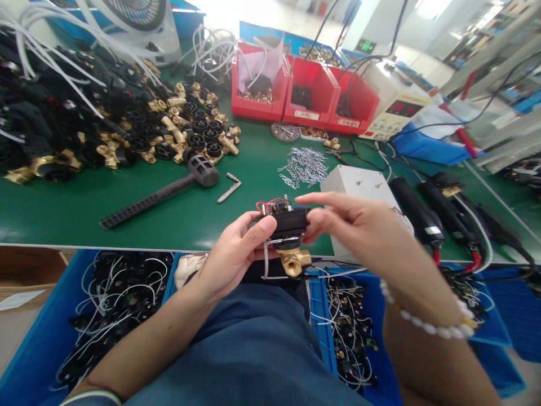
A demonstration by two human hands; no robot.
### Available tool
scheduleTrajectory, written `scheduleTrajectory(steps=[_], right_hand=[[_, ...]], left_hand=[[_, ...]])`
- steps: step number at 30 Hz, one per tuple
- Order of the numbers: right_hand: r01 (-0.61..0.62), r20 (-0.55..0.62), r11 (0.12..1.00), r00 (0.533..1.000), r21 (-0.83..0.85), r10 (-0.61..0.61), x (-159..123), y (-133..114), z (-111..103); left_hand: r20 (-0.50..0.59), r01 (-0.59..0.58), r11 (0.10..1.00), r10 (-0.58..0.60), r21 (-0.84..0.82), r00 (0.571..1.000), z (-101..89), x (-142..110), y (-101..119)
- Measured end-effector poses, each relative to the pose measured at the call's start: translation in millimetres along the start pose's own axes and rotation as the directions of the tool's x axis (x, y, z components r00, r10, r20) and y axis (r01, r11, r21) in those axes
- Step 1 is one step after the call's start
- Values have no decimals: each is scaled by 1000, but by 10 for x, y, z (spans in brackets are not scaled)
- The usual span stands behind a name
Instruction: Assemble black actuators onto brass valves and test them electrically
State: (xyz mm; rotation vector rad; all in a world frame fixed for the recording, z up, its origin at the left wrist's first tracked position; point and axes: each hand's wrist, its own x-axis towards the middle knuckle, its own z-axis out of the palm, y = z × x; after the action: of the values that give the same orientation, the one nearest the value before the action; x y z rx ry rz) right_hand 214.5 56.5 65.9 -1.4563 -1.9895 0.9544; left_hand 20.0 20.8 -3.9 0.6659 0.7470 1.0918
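Left hand [242,248] palm-up under valve [291,239]; right hand [353,223] arched, index extended.

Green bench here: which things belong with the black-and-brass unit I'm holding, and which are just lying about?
Belong, it seems:
black-and-brass unit in your left hand
similar units piled left
wire clips, probably

Apparently just lying about:
mallet
L-shaped metal piece
white fan

White fan [137,31], black mallet [169,191] — red bins [305,120]

Green worktop [253,152]; pale floor [270,12] beyond, bright light [433,7], green sign [367,46], blurred shelving [492,42] right.
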Motion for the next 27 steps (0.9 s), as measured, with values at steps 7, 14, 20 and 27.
scheduleTrajectory(steps=[7,14,20,27], right_hand=[[-216,-315,948,939,-232,136,584,711,-916],[-289,-375,956,894,-60,246,624,968,-806],[-294,-435,948,875,-125,214,651,843,-692],[-269,-441,953,879,-142,182,618,855,-681]], left_hand=[[-12,-44,998,44,-45,999,19,-116,80],[-56,-91,996,89,-27,994,31,-202,131],[-32,-81,996,83,32,996,68,-257,130],[21,-32,999,32,-4,999,89,-262,116]])
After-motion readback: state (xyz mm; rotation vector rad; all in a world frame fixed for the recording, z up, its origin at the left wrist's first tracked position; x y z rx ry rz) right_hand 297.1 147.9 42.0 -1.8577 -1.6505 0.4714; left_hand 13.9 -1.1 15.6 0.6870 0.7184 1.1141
